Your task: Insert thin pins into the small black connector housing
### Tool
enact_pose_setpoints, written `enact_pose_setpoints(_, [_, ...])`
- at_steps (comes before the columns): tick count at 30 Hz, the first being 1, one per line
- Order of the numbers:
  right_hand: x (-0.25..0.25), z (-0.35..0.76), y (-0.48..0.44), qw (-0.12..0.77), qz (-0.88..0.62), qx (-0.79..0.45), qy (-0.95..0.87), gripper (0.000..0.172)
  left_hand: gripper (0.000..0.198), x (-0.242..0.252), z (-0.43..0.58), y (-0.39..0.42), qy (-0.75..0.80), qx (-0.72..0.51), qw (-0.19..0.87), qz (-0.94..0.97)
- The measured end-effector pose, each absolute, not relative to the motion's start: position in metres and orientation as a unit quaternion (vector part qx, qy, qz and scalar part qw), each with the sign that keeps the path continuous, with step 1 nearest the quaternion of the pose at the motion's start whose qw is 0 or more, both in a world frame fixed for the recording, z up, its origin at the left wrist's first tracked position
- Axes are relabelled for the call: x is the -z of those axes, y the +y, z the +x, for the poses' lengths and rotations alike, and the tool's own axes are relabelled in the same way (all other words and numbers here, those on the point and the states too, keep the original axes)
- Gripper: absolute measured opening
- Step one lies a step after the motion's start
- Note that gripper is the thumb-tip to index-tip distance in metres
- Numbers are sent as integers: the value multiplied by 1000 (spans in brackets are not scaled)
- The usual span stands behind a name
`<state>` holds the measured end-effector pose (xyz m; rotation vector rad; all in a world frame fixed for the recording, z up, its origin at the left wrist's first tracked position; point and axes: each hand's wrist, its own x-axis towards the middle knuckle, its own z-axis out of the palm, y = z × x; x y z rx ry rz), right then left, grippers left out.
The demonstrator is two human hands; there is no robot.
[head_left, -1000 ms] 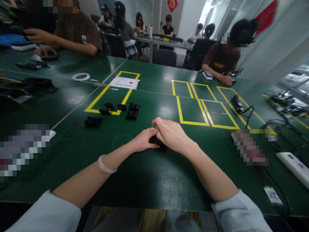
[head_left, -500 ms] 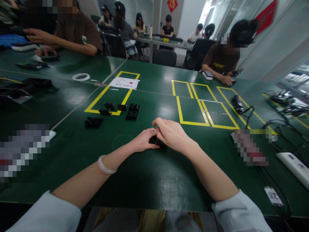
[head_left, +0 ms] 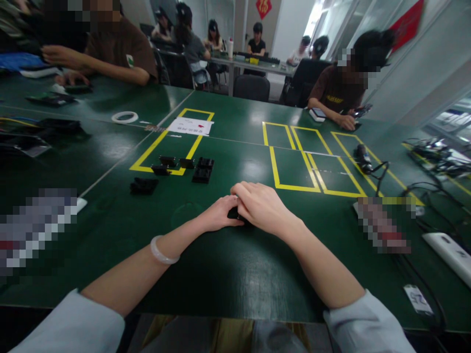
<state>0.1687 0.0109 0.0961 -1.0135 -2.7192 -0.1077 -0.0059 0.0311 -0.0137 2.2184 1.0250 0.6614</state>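
Both my hands meet over a small black part [head_left: 233,214] on the green table [head_left: 221,274]. My left hand [head_left: 221,214] grips it from the left, thumb in front and fingers behind. From the right, my right hand [head_left: 259,203] curls over its top, fingers bent against it. Most of the part is hidden under the hands, so its exact kind cannot be made out. Beyond them to the left lie several similar black pieces: a block-like pair [head_left: 203,170], thin upright plates [head_left: 168,161] and a darker piece [head_left: 143,185].
Yellow tape outlines [head_left: 297,188] mark the table. A white paper sheet [head_left: 190,126] and a tape roll [head_left: 124,117] lie further back. At right are black cables [head_left: 408,191], a black device [head_left: 363,158] and a white power strip [head_left: 451,255]. Co-workers sit across the table.
My right hand's fingers have shifted slightly left and lower over the black part. The left hand keeps its hold, and the other pieces stay put.
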Motion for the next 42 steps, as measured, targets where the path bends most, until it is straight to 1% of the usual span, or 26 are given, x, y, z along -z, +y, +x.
enact_pose_setpoints(5, [-93, 169, 14, 112, -349, 53, -929, 28, 37, 14, -7, 31, 377, -247, 308, 838])
enact_pose_setpoints(11, [-93, 170, 11, 120, -341, 50, -931, 18, 44, 12, -6, 32, 378, -241, 308, 839])
enact_pose_setpoints(13, [-95, 169, 10, 123, -338, 44, -932, 19, 43, 13, -6, 32, 378, -243, 305, 840])
enact_pose_setpoints(16, [-95, 169, 11, 117, -340, 49, -932, 26, 37, 13, -7, 32, 377, -240, 306, 840])
enact_pose_setpoints(18, [-94, 170, 13, 107, -347, 53, -930, 27, 34, 12, -8, 32, 375, -235, 308, 843])
enact_pose_setpoints(22, [-93, 170, 12, 116, -351, 47, -928, 21, 42, 12, -7, 32, 374, -238, 310, 841])
enact_pose_setpoints(25, [-94, 169, 10, 121, -346, 41, -930, 21, 45, 13, -7, 31, 380, -246, 308, 837])
enact_pose_setpoints(29, [-94, 169, 11, 108, -352, 55, -928, 30, 38, 15, -7, 32, 375, -239, 303, 843])
enact_pose_setpoints(35, [-95, 168, 10, 109, -361, 49, -925, 20, 48, 14, -8, 32, 378, -241, 301, 841])
enact_pose_setpoints(37, [-96, 169, 9, 109, -357, 44, -927, 21, 46, 13, -8, 32, 379, -239, 305, 840])
enact_pose_setpoints(40, [-95, 169, 10, 97, -356, 55, -928, 29, 38, 13, -8, 32, 376, -238, 310, 840])
enact_pose_setpoints(42, [-96, 168, 11, 90, -362, 61, -926, 27, 37, 12, -8, 31, 376, -236, 310, 840])
